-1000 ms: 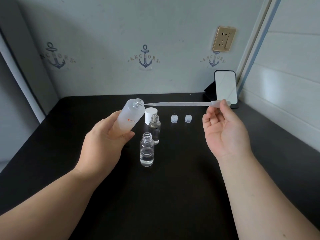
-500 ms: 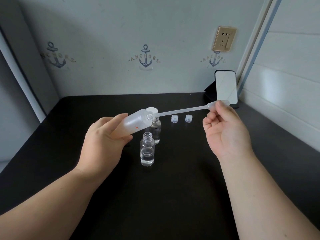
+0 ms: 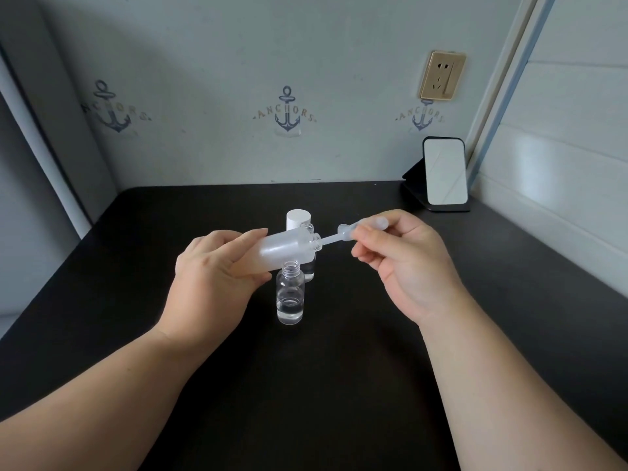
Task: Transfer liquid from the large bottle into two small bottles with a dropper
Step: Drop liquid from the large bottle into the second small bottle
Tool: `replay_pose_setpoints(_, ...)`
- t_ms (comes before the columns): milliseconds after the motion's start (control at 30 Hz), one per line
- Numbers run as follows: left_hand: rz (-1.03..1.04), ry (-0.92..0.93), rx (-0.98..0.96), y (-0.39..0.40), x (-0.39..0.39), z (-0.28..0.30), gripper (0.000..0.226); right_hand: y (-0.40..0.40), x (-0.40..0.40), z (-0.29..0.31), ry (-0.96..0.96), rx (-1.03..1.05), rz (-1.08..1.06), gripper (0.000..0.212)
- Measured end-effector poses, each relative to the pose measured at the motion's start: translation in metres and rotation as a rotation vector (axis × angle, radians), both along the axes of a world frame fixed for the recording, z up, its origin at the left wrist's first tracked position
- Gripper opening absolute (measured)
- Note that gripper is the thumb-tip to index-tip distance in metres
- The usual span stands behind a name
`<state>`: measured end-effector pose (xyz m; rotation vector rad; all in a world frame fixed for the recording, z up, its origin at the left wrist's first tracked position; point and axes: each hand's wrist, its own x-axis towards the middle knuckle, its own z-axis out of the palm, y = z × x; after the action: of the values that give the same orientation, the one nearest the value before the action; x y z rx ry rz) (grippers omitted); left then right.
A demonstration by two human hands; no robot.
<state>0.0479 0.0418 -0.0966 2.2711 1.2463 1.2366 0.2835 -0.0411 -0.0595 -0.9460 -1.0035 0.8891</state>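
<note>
Frosted large bottle (image 3: 287,248), matt black table (image 3: 306,385)

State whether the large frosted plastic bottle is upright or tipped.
Tipped. The large frosted plastic bottle lies nearly sideways in the left hand, its open neck towards the right hand, the clear plastic dropper entering it.

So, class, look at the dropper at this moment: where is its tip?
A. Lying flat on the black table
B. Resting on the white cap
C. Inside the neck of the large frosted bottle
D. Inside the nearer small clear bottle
C: the dropper, pinched by the right hand, runs into the mouth of the tilted large frosted bottle that the left hand holds.
</note>
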Motion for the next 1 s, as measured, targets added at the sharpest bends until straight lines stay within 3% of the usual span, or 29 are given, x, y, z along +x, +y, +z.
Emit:
replay_pose_setpoints(167,-0.007,0.007,0.011,-0.001,0.002,0.001,0.059,0.002,-0.005,-0.005,-0.078,-0.033,-0.004,0.007)
replay_pose_setpoints(867,0.063,-0.028,-0.065,0.001,-0.002,0.002,0.06,0.001,0.015,0.001,0.35,0.035,-0.066,0.006)
replay_pose_setpoints(1000,0.069,-0.04,-0.075,0.002,-0.002,0.002,0.06,0.0,0.019,0.001,0.414,0.062,-0.078,0.02)
